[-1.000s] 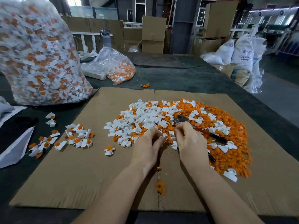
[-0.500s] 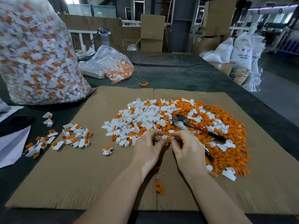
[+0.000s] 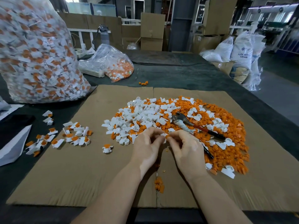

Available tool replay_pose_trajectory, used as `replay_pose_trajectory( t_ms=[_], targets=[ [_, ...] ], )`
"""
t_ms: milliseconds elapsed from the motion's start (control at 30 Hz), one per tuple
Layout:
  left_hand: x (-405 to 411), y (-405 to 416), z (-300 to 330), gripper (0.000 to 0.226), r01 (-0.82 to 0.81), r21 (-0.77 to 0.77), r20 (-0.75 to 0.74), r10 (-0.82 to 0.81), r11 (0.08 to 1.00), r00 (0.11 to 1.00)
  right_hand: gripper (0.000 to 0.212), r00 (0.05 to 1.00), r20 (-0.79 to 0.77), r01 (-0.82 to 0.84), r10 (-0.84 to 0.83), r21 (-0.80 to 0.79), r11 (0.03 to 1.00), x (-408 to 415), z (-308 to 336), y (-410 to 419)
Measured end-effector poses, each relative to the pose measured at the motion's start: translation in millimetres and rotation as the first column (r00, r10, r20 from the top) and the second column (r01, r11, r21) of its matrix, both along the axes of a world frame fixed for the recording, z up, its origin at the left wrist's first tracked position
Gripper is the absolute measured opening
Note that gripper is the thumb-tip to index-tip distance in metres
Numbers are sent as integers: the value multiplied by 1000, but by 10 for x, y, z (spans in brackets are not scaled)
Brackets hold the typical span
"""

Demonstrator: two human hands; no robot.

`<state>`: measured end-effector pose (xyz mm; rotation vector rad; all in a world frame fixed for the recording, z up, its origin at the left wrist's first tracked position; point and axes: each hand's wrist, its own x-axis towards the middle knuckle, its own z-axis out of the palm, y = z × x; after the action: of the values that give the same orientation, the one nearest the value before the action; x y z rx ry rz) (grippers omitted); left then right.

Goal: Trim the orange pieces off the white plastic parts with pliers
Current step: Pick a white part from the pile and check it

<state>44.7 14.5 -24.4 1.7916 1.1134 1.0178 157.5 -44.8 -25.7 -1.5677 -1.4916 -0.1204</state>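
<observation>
pliers [image 3: 192, 125] on pile [image 3: 161, 115], bag [image 3: 37, 52] far left

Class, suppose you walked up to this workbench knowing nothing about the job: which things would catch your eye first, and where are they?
First, the big heap of white parts and orange pieces in the middle of the cardboard sheet, with pliers lying on it. Just in front, the left hand and right hand pinch one small part between them. At far left stands a huge clear bag stuffed with untrimmed parts.
</observation>
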Motion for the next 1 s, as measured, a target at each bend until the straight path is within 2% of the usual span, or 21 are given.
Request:
replay_pose_trajectory(
  t_ms=[67, 167, 400, 667, 867, 1000],
  targets=[
    [-18, 9, 20, 10, -2, -83, 82, 9, 997, 997, 8, 998, -63, -5, 7, 28, 1000, 10, 4, -1],
    [-45, -8, 56, 13, 15, -141, 125, 3, 990, 992, 13, 999, -46, -16, 18, 51, 999, 26, 6, 1],
    [-52, -8, 46, 15, 40, -110, 79, -31, 993, 996, 26, 996, 7, -91, 91, 18, 996, 24, 9, 8],
    [-42, -12, 29, 9, 58, -146, 142, -37, 988, 989, 23, 993, -7, -116, 116, 9, 993, 38, 14, 10],
    [-45, -6, 22, 6, 68, -115, 137, -52, 991, 989, 23, 994, 17, -112, 112, -8, 994, 40, 16, 12],
    [-51, 10, 30, 8, 80, -134, 170, -57, 988, 984, 23, 997, 38, -60, 60, -14, 998, 26, 43, 1]
  ],
)
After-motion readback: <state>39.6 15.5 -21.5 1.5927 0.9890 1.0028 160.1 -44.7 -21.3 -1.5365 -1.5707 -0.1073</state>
